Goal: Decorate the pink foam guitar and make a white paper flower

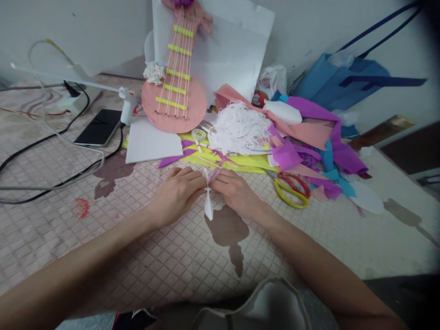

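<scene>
My left hand (pixel 178 192) and my right hand (pixel 233 190) meet over the patterned floor, fingers pinched together on a small white paper piece (pixel 208 206) that hangs down between them, narrow at the pinch and wider below. A thin pink strip (pixel 213 175) sticks up from the pinch by my right fingers. Just beyond my hands lie yellow paper sheets (pixel 237 161) and purple scraps (pixel 173 159).
A pink paper guitar (pixel 173 103) leans on the wall, a glue gun (pixel 126 103) and phone (pixel 99 127) to its left with cables (pixel 51 137). White thread pile (pixel 240 128), tape roll (pixel 198 134), red-yellow scissors (pixel 292 188), coloured paper heap (pixel 309 133) and blue bag (pixel 343 78) lie right.
</scene>
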Demonstrator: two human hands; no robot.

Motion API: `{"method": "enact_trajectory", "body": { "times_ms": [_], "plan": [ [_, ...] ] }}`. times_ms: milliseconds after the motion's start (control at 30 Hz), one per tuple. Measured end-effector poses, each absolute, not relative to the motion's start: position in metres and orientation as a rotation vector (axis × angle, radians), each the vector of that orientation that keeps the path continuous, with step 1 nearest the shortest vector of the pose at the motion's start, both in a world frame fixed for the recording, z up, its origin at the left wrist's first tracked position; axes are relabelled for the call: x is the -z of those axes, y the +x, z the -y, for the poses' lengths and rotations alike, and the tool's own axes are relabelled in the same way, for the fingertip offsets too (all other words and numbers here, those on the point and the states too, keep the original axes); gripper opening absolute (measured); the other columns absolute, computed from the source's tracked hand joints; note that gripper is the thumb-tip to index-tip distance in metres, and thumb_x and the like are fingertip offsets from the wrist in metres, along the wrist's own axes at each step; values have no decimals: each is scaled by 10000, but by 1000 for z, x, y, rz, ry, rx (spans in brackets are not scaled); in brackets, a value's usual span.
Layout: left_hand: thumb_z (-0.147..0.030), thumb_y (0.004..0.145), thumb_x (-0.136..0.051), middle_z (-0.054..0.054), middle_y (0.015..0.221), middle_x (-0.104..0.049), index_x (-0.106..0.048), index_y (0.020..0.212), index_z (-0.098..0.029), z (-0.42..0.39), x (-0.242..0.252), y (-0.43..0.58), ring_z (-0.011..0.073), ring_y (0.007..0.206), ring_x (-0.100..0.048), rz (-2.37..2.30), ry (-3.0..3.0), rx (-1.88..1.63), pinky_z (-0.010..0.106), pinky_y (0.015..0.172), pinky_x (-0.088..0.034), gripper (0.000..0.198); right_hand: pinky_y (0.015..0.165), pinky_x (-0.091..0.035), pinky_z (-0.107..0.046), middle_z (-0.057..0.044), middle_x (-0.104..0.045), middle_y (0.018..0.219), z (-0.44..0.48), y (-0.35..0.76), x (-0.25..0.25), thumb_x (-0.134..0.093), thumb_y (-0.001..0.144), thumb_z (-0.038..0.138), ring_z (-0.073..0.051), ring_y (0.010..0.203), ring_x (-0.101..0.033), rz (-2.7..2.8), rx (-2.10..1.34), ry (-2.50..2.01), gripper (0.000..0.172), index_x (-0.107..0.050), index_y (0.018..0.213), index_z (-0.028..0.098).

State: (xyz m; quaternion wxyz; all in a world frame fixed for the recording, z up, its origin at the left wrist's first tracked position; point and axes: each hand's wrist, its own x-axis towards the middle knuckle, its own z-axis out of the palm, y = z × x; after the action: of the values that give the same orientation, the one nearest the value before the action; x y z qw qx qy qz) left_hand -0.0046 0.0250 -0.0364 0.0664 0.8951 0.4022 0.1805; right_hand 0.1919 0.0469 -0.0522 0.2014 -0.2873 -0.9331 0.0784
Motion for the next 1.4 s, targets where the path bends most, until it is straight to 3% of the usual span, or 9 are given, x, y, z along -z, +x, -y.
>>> {"method": "enact_trajectory", "body": {
  "times_ms": [300, 567, 900, 1067, 1200, 1267, 1400],
  "plan": [
    [-232, 918, -409, 53, 877, -614, -560, 877, -161, -29, 47, -3, 182, 821, -543, -1289, 2703, -523, 317, 736, -383, 172, 740, -409, -295, -58, -582, 815, -50, 198, 51, -459, 913, 260, -180, 834, -489, 2585, -385, -894, 171, -571, 838, 155],
    [-177, 865, -479, 64, 930, -663, -599, 1003, -162, -35, 54, -9, 191, 862, -606, -1238, 2508, -531, 335, 789, -457, 183, 696, -409, -268, -41, -586, 817, -50, 201, 58, -445, 910, 206, -164, 793, -528, 2559, -462, -1035, 150, -568, 838, 156],
    [-195, 819, -535, -4, 838, -721, -681, 902, -190, -38, 46, -14, 114, 703, -636, -1248, 2220, -723, 209, 646, -458, 168, 655, -396, -235, -9, -625, 761, -54, 206, 56, -504, 881, 178, -132, 720, -566, 2379, -600, -1015, 155, -641, 808, 171],
    [-181, 805, -544, -8, 833, -718, -678, 913, -186, -42, 48, -15, 112, 693, -628, -1247, 2260, -686, 207, 642, -448, 172, 705, -428, -246, -14, -661, 842, -57, 208, 56, -537, 871, 206, -137, 771, -594, 2358, -716, -994, 127, -654, 917, 190],
    [-167, 815, -516, 1, 870, -705, -655, 954, -189, -45, 55, -15, 120, 736, -627, -1221, 2316, -670, 216, 660, -452, 199, 857, -418, -313, -76, -631, 1031, -60, 208, 56, -599, 833, 283, -184, 972, -551, 2417, -610, -886, 244, -619, 1041, 157],
    [-165, 820, -508, 11, 858, -699, -649, 947, -181, -44, 57, -14, 124, 733, -619, -1219, 2355, -686, 227, 666, -452, 190, 879, -405, -346, -87, -626, 1014, -59, 206, 57, -608, 822, 327, -203, 980, -525, 2435, -517, -882, 279, -619, 1033, 144],
    [-167, 824, -517, 27, 838, -686, -648, 928, -169, -41, 59, -11, 135, 738, -603, -1209, 2427, -745, 249, 679, -453, 167, 828, -406, -346, -70, -632, 894, -57, 198, 59, -539, 870, 293, -199, 904, -503, 2446, -429, -898, 185, -641, 940, 155]
  ]
}}
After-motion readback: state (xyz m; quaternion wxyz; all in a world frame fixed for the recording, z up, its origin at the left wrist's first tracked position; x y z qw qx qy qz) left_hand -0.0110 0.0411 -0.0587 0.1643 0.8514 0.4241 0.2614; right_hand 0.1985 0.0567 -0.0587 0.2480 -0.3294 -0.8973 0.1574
